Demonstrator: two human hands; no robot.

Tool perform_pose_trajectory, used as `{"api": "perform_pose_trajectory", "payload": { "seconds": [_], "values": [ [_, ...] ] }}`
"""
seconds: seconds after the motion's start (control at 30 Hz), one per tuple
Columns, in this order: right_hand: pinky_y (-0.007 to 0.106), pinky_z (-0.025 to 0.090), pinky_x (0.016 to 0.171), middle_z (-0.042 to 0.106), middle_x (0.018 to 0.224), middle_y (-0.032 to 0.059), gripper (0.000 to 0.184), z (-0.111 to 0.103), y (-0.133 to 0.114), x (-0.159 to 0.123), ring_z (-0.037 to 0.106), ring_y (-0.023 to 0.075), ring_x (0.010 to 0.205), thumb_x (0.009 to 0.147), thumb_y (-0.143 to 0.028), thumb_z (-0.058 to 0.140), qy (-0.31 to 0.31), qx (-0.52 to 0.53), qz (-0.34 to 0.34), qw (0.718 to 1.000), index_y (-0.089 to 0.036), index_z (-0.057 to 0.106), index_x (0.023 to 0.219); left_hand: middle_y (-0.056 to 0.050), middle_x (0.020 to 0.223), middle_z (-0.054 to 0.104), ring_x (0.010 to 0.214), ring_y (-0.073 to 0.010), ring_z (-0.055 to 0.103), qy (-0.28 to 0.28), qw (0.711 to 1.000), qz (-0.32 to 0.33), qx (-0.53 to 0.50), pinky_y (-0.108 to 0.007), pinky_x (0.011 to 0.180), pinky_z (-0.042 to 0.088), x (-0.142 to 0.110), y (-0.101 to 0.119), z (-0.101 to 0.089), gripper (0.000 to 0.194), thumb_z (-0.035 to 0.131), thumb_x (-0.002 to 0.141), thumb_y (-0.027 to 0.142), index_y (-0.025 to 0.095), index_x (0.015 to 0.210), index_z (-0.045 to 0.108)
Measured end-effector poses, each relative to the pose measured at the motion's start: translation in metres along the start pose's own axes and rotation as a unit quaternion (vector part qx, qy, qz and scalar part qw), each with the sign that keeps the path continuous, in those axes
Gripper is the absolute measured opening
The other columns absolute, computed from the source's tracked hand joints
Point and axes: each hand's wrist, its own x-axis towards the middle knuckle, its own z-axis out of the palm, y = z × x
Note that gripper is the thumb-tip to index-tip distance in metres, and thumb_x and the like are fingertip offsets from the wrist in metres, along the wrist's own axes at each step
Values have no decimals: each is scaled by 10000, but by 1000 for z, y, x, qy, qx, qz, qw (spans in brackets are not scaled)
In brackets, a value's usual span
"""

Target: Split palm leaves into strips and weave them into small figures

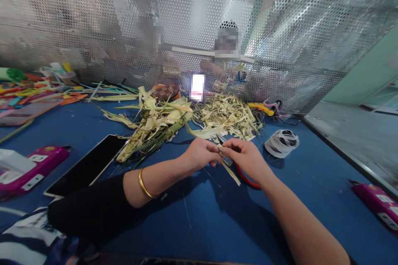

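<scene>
My left hand and my right hand meet above the middle of the blue table, fingertips pinched close together. Between them is a pale strip of dried husk, its loose end hanging down towards me. Both hands are closed on it, though the fingers hide its upper part. Red-handled scissors lie on the table under my right hand, with the blades showing beyond the fingers. Just past my hands a heap of cut husk pieces rests against the mesh. A bundle of longer husks and stalks lies to the left.
A spool of white thread stands to the right. At left lie a dark tablet and a magenta power strip; another magenta strip is at far right. A perforated metal screen closes off the back, with people behind it.
</scene>
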Motion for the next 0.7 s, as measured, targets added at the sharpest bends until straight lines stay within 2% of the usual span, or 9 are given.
{"api": "perform_pose_trajectory", "payload": {
  "seconds": [0.13,0.23,0.33,0.4,0.57,0.7],
  "values": [
    [251,325,537,524,583,-27,195,0,-3,0,442,118,572,683,-355,645,19,61,24,998,-170,600,640,14,495,601,434,-78,489,-7,999,7,46,-189,478,404,0,-1,0,109,607,611,80,137,550,677],
    [245,320,511,495,548,-39,224,-1,-5,0,413,103,531,662,-370,656,46,116,40,991,-175,563,604,14,515,609,431,-75,479,-62,996,-7,62,-197,484,406,0,-4,-1,51,652,608,125,129,608,702],
    [241,321,471,471,498,-54,252,0,-7,1,402,95,469,678,-392,639,67,171,47,982,-194,514,585,10,558,632,447,-77,495,-129,989,-11,76,-203,495,403,1,-6,-3,78,686,595,168,130,654,719],
    [241,327,454,496,498,-49,250,2,-8,0,430,100,454,687,-394,631,73,202,55,975,-200,503,593,6,572,638,457,-80,502,-152,985,-13,78,-208,501,401,0,-6,-4,97,700,582,187,129,658,720],
    [237,350,461,586,577,-21,224,7,-9,0,510,113,491,697,-380,631,92,222,56,969,-192,524,638,15,534,604,472,-80,467,-148,987,-28,61,-216,506,382,-2,1,-5,117,734,529,203,124,609,703],
    [246,372,482,623,618,-9,208,7,-7,1,545,126,521,724,-378,616,101,208,37,972,-193,535,675,16,519,583,483,-75,443,-133,988,-22,69,-213,513,359,-5,5,-4,176,753,547,296,132,569,694]
  ]
}}
